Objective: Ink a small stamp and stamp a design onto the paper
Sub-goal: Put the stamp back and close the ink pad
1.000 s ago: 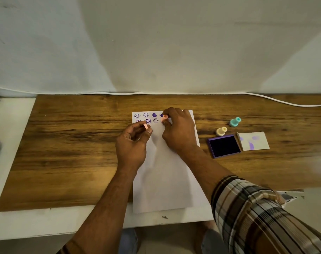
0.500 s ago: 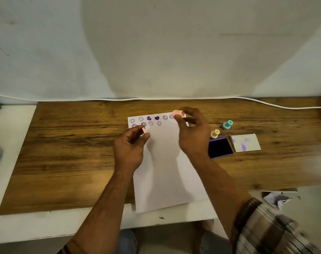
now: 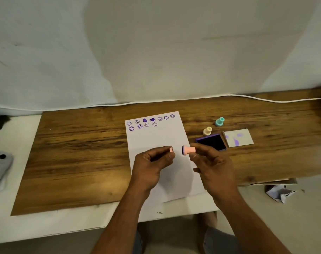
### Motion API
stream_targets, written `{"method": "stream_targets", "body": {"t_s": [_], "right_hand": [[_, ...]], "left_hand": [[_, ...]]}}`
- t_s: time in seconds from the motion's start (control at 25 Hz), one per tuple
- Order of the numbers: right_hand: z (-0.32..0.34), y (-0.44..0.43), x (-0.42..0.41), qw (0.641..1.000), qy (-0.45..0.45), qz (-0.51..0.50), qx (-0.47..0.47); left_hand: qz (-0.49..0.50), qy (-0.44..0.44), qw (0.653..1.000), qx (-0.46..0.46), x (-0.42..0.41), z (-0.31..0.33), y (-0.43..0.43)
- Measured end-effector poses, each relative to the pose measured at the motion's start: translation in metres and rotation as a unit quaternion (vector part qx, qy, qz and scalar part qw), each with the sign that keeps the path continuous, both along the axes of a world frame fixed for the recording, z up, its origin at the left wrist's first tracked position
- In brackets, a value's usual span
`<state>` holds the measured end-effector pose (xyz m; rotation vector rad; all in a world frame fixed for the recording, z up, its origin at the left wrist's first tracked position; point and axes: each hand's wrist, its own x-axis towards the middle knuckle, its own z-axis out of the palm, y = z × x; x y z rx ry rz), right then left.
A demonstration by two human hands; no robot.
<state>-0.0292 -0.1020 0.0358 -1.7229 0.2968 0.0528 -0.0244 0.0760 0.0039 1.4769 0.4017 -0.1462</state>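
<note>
Both hands hover above the paper [image 3: 157, 138]. Right hand [image 3: 210, 162] pinches the pink stamp [image 3: 188, 149] sideways at its fingertips, face toward the left hand [image 3: 152, 162], which pinches a small pink cap [image 3: 171, 149]; ink pad [image 3: 212, 142] lies just right.

Wooden board [image 3: 79, 162] bearing paper [image 3: 156, 138], ink pad [image 3: 212, 142]

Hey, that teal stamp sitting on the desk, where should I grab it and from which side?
Pinch the teal stamp by its narrow upper knob, coming from above. It stands with the wide base down, and the cream stamp and ink pad sit on its near side, so the top is probably the freest approach.
</note>
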Motion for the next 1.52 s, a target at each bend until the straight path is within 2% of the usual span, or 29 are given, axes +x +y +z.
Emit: {"method": "stream_targets", "body": {"t_s": [0.16,0.4,0.64,0.84,0.92,1.0,1.12,1.2,1.32,1.4,1.44,1.52], "right_hand": [[-0.008,-0.005,0.012,0.998,-0.02,0.054,-0.036],[-0.018,-0.012,0.018,0.993,-0.056,0.084,-0.063],[-0.021,-0.02,0.02,0.989,-0.032,0.118,-0.088],[-0.012,-0.02,0.024,0.99,-0.002,0.111,-0.087],[-0.004,-0.02,0.032,0.988,-0.023,0.071,-0.132],[0.002,-0.023,0.055,0.964,-0.086,0.023,-0.252],[0.006,-0.028,0.108,0.864,-0.162,0.068,-0.471],[0.002,-0.027,0.136,0.819,-0.154,0.119,-0.539],[-0.013,-0.02,0.149,0.775,-0.091,0.201,-0.592],[-0.018,-0.017,0.151,0.766,-0.077,0.216,-0.601],[-0.018,-0.02,0.15,0.776,-0.086,0.209,-0.589],[-0.014,-0.034,0.139,0.836,-0.102,0.14,-0.52]], "left_hand": [[-0.027,0.011,1.0,0.01,0.009,-0.002,-0.007],[-0.043,0.02,0.999,0.012,0.017,-0.003,-0.013],[-0.057,0.025,0.997,0.034,0.019,-0.002,-0.018],[-0.066,-0.011,0.996,0.06,0.023,-0.001,-0.022],[-0.066,-0.016,0.993,0.095,0.029,-0.002,-0.026],[-0.064,-0.002,0.987,0.147,0.033,-0.006,-0.029],[-0.061,-0.003,0.975,0.213,0.032,-0.014,-0.033],[-0.075,-0.009,0.965,0.25,0.031,-0.016,-0.034],[-0.1,-0.018,0.954,0.282,0.031,-0.018,-0.039],[-0.111,-0.027,0.95,0.292,0.031,-0.019,-0.041],[-0.116,-0.031,0.948,0.296,0.031,-0.019,-0.042],[-0.12,-0.033,0.945,0.301,0.031,-0.021,-0.042]]}}
